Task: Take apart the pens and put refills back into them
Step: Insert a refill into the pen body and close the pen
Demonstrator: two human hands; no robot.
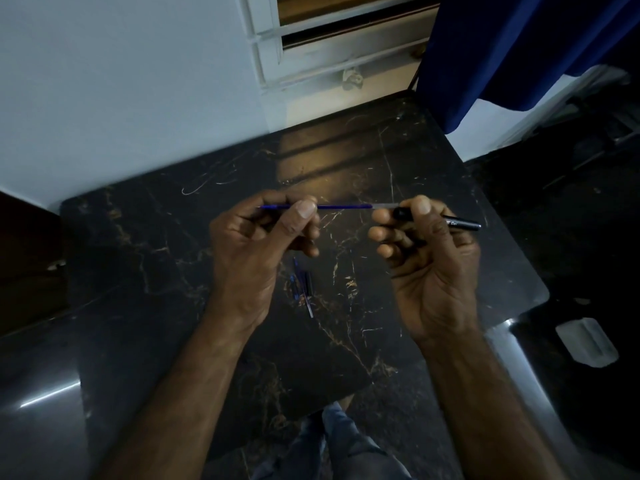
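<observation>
The left hand (256, 237) is pinching the thin blue refill (343, 206) tight; the right hand (429, 251) is gripping the black plastic barrel (462, 223). Keeping both in line should help.

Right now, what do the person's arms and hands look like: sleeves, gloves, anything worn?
Both are bare. The left hand and right hand wear no gloves, and no rings, watch or bands show. Both forearms are uncovered down to the frame's bottom edge, so no sleeves are in view. Thumbnails are short and unpainted. No markings or tattoos are visible in this dim light.
</observation>
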